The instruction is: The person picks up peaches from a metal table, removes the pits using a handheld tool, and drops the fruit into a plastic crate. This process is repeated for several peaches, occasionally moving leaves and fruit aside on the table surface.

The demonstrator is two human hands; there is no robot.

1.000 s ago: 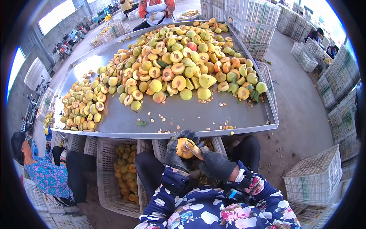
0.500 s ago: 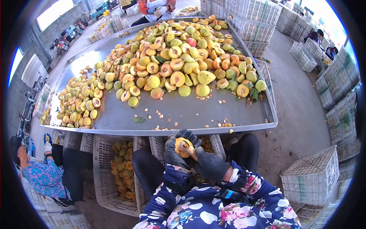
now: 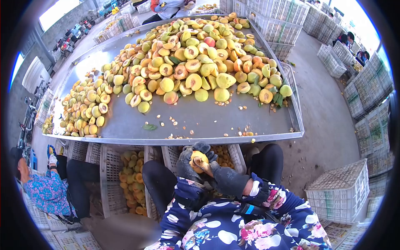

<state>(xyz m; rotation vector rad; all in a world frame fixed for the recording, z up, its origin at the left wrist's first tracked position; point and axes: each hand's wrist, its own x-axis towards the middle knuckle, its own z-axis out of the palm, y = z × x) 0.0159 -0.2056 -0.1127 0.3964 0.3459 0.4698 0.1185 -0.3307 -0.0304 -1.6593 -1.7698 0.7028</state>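
Observation:
My left hand, in a dark work glove, is closed around a yellow peach just below the near edge of the metal table. My right hand, gloved too, grips a small pitting tool whose tan end presses against the peach; my fingers hide most of it. Beyond both hands, a big heap of peaches, many halved with brown hollows, lies on the table. Beneath the hands stands a white crate with peach pieces inside.
Loose pits and a leaf lie near the table's front lip. Left of my legs is another crate of peach halves. A co-worker sits at the left, another across the table. Stacked crates and a single crate stand right.
The peach and both hands have shifted slightly left and turned a little; the tool's curved metal loop, seen earlier, is now hardly visible. The far co-worker's hands have moved apart.

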